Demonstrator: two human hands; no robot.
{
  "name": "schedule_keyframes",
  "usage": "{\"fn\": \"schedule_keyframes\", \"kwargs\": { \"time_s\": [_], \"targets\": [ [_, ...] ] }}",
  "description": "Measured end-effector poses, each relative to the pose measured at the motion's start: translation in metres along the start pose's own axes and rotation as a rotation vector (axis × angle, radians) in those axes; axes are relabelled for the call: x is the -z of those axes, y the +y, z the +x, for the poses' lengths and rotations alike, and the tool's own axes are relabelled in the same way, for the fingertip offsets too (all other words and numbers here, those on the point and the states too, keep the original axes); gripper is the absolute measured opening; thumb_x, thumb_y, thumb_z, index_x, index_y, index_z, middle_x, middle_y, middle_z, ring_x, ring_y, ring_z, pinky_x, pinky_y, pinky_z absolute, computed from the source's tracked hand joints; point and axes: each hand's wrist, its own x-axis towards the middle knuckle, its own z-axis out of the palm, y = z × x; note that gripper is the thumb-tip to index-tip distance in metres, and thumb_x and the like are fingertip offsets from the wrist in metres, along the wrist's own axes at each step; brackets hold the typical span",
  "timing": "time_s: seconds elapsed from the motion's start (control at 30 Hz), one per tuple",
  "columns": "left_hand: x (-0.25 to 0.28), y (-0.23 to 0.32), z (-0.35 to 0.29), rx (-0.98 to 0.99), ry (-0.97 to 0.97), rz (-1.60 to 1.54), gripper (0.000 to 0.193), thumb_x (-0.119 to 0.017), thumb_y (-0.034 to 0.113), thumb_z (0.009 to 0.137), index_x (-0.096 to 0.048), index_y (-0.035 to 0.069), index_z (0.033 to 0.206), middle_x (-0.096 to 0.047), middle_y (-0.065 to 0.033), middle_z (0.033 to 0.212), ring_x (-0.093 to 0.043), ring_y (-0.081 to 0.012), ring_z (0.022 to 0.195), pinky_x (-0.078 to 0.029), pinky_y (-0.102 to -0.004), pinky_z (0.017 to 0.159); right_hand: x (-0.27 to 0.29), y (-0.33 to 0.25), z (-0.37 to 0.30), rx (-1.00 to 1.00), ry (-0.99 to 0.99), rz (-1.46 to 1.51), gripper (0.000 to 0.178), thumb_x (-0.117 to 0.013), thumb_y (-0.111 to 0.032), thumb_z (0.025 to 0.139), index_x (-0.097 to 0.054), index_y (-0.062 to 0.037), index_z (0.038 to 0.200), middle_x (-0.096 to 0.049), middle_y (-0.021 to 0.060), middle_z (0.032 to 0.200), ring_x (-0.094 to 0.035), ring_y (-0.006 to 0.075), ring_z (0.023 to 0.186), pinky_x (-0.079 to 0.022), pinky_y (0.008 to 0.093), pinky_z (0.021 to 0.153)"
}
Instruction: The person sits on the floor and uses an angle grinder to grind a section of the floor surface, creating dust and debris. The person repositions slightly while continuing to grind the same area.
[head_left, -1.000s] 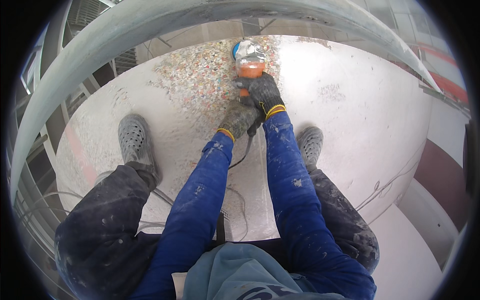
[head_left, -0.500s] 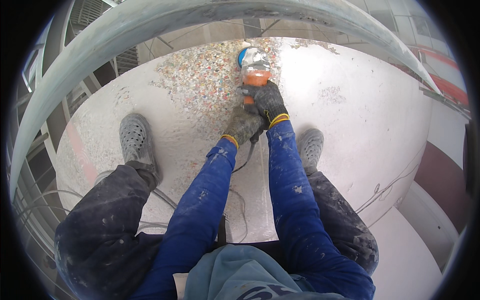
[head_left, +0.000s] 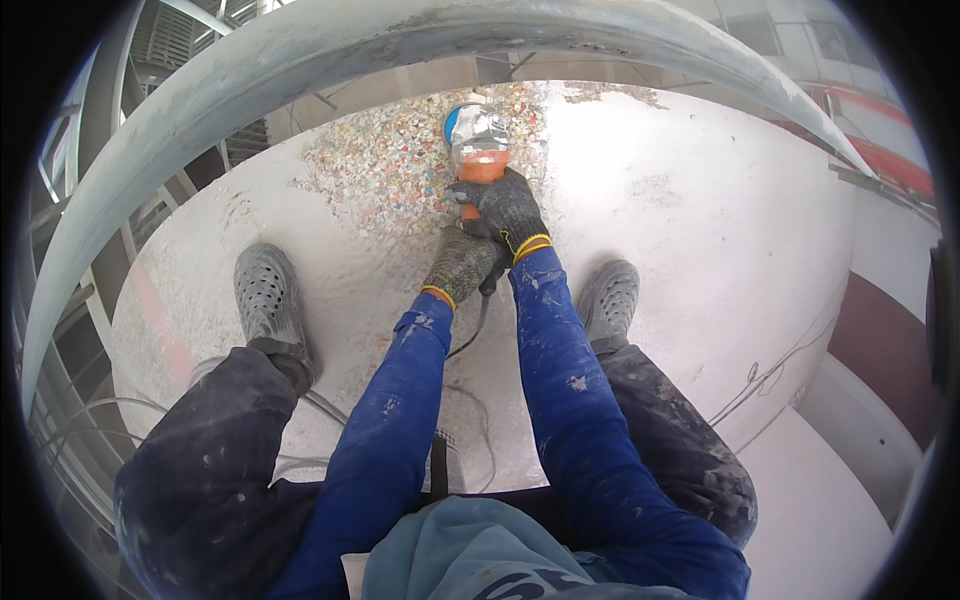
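Both gloved hands are wrapped around an orange angle grinder [head_left: 482,165] with silver tape about its head and a blue disc at its front left. My right hand [head_left: 510,212], in a dark glove with a yellow cuff, closes around the orange body. Behind it my left hand [head_left: 463,262], in a dusty grey glove, grips the rear of the tool, mostly hiding the handle. The disc is at a speckled, multicoloured patch [head_left: 375,165] of the white curved surface [head_left: 690,250]. Whether it touches cannot be made out.
A thick grey pipe [head_left: 400,40] arches across the far side. My grey clogs [head_left: 266,290] stand on the surface on either side of the tool. The power cord [head_left: 478,330] trails back between my legs. Loose cables [head_left: 775,370] lie at the right, and metal framework [head_left: 105,130] stands at the left.
The grinder has moved left over the speckled patch and slightly nearer, with both hands still around it. The forearms have shifted left with it.
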Motion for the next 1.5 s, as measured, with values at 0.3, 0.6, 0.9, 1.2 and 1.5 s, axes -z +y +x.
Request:
{"fn": "schedule_keyframes", "kwargs": {
  "time_s": [0.3,0.6,0.9,1.2,1.5],
  "targets": [
    [-0.006,-0.004,0.001,-0.014,-0.119,-0.017,0.019,-0.074,0.017,0.087,-0.069,0.001,0.096,-0.072,-0.0102,0.076,-0.067,-0.0175,0.053,-0.053,-0.0328,0.046,0.008,0.019,0.002,0.137,0.016,-0.034,0.069,-0.095,-0.04,0.064,-0.072,0.0015,0.115,-0.076,0.0176,0.102,-0.074,0.028,0.091,-0.059,0.0412,0.082],
    [-0.014,0.028,0.006,-0.088,-0.165,0.362,0.021,-0.073,0.021,0.088,-0.069,0.002,0.097,-0.071,-0.0086,0.074,-0.067,-0.016,0.056,-0.054,-0.0317,0.05,0.029,0.002,0.008,0.005,0.029,-0.063,0.058,-0.091,-0.037,0.071,-0.073,0.0029,0.11,-0.076,0.0168,0.099,-0.073,0.0277,0.085,-0.059,0.04,0.078],
    [-0.004,0.023,0.016,-0.03,-0.15,0.153,0.016,-0.071,0.02,0.091,-0.07,0.003,0.093,-0.07,-0.0091,0.072,-0.068,-0.0186,0.057,-0.053,-0.0327,0.049,0.018,-0.01,0.023,-0.04,0.017,-0.112,0.073,-0.092,-0.048,0.068,-0.072,0.0037,0.115,-0.076,0.0199,0.104,-0.075,0.0327,0.094,-0.06,0.0414,0.084],
    [-0.005,0.025,0.01,-0.062,-0.143,0.172,0.018,-0.069,0.02,0.092,-0.07,0.002,0.092,-0.072,-0.0097,0.073,-0.069,-0.0191,0.055,-0.055,-0.0334,0.049,0.016,-0.004,0.024,-0.026,0.045,-0.063,0.077,-0.094,-0.046,0.064,-0.071,0.0045,0.117,-0.076,0.0203,0.105,-0.075,0.0328,0.095,-0.06,0.0422,0.085],
    [-0.006,0.014,0.015,-0.06,-0.137,0.167,0.018,-0.069,0.02,0.094,-0.07,0.002,0.091,-0.071,-0.0095,0.069,-0.067,-0.02,0.051,-0.054,-0.0336,0.046,0.019,-0.011,0.009,-0.054,0.028,-0.069,0.071,-0.092,-0.046,0.067,-0.073,0.0035,0.114,-0.076,0.0205,0.103,-0.075,0.0313,0.093,-0.059,0.0424,0.083]
  ]
}}
